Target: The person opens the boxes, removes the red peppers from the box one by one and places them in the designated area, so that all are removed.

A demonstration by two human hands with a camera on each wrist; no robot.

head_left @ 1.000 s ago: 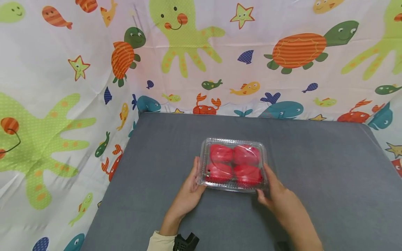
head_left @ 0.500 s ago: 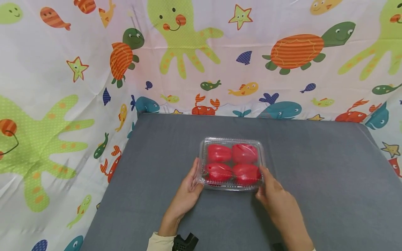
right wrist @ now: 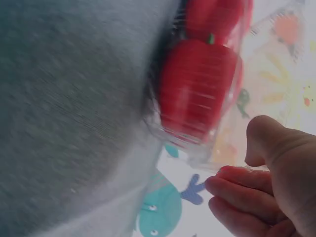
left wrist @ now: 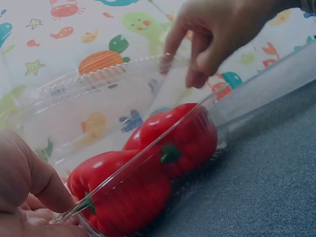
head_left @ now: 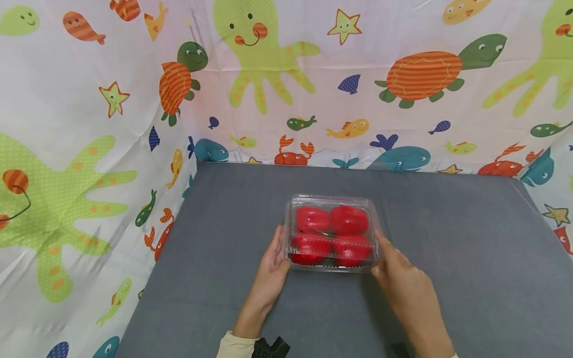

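Observation:
A clear plastic clamshell box (head_left: 332,268) rests on the grey cloth, with several red bell peppers (head_left: 349,220) inside; green stems show in the left wrist view. Its transparent lid (left wrist: 54,91) is tilted up from the base, apart from the front rim. At the box's left side my left hand (head_left: 268,278) pinches the base rim between thumb and fingers (left wrist: 49,187). My right hand (head_left: 409,291) is at the right side, with thumb and curled fingers (right wrist: 244,197) on the raised lid's edge. Part of that grip is hidden in the head view.
Grey cloth (head_left: 224,214) covers the table around the box. A white curtain (head_left: 304,104) printed with sea animals hangs behind and along the left side. A black wrist device (head_left: 270,348) sits at my left cuff.
The lid's front edge has lifted away from the base, with my right hand holding it at the right. My left hand has stayed at the box's left side.

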